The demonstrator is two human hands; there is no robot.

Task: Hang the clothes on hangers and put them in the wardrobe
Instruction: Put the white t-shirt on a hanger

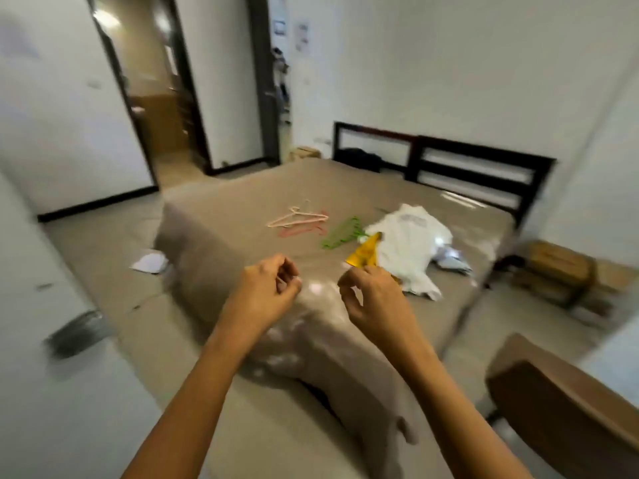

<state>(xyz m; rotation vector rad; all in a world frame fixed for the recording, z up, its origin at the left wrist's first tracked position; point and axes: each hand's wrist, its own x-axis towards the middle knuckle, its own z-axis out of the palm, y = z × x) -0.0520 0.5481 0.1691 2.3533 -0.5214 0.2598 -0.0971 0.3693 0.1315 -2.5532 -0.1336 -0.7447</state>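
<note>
Both hands are hovering over the bed's (pixel 242 188) near corner. The left hand (pixel 266 288) and the right hand (pixel 370 299) are each hanging with fingers loosely curled, thumb close to the fingertips, and neither seems to be holding anything, though blur is softening the fingertips.

The clothes are lying on the bed's right half: a white garment (pixel 408 236) in a crumpled heap, with a yellow garment (pixel 364 252) poking out at its near-left edge, just beyond the right hand. I cannot tell whether that hand is touching it. The hangers are lying toward the bed's middle, green hangers (pixel 340 233) just beside the heap and pink hangers (pixel 297 219) a little further left. No wardrobe is showing plainly.

The step in hand looks like the first pick, so little of the task is appearing done. To do it well:

- The right hand is sitting nearest the yellow garment, so it should be taking that one, lifting it clear so the white heap is not dragging along.
- The left hand should be separating a single hanger, since both bunches are lying tangled and hooks may be catching.
- The garment should be shaken out and held by the neck before the hanger is going in.
</note>
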